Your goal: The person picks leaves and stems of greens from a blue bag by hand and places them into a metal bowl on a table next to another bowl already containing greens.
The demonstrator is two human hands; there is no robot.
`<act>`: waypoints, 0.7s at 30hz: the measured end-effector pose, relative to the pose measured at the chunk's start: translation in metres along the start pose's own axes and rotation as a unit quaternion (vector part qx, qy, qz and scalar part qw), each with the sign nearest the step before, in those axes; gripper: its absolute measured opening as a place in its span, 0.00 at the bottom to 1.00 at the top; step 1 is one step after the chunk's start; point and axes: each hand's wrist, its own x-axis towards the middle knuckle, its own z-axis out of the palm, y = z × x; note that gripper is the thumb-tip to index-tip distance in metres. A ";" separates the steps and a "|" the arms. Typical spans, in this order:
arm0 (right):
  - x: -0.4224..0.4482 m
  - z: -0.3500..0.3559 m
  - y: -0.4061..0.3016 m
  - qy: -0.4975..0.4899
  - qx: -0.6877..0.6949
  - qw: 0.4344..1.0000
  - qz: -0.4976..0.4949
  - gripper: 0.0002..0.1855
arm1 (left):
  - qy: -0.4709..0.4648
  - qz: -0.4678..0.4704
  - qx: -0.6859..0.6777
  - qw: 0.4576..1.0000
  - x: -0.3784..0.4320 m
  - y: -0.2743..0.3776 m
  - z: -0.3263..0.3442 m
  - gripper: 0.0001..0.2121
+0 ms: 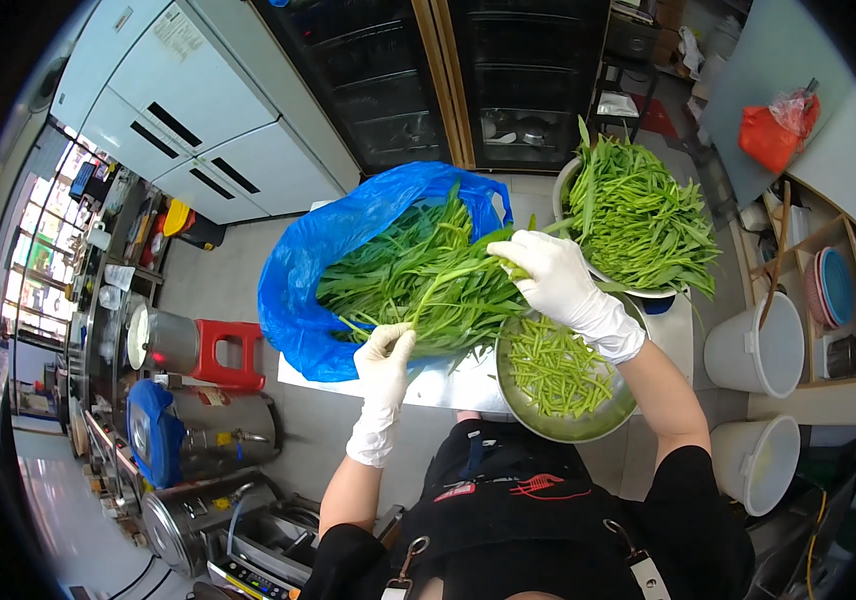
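Note:
My left hand [384, 367], in a white glove, pinches the lower end of a long green stalk [439, 285], probably water spinach. The leafy end of it is in my gloved right hand [559, 277], so the stalk stretches between both hands. Under it, an open blue plastic bag [289, 300] spills loose leafy greens [405, 262] towards the right. Below my right hand sits a metal bowl [544, 433] holding short cut stem pieces [559, 367]. Behind that, a second bowl [564, 191] is heaped with leafy greens [638, 217]. My right palm and fingers hide part of the stalk.
Bag and bowls rest on a low metal-topped table [465, 386]. White buckets [728, 352] stand on the right beside a shelf. To the left are a red stool [229, 352] bearing a metal pot, and large steel drums [225, 424]. A refrigerator [195, 112] stands at the back left.

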 end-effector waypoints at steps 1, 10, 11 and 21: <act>-0.001 0.002 -0.001 -0.021 -0.005 1.000 -0.006 0.17 | -0.006 0.014 0.008 1.000 -0.002 0.000 -0.002 0.06; -0.008 -0.003 0.046 0.052 0.333 0.851 0.402 0.09 | -0.120 0.089 0.220 0.964 -0.004 0.014 0.003 0.08; -0.011 -0.001 0.049 0.115 0.377 0.844 0.363 0.06 | -0.112 0.039 0.197 0.973 -0.003 0.011 0.003 0.09; -0.044 0.041 -0.030 -0.017 -0.074 0.985 -0.153 0.11 | -0.322 -0.010 0.121 0.939 0.005 0.034 0.025 0.11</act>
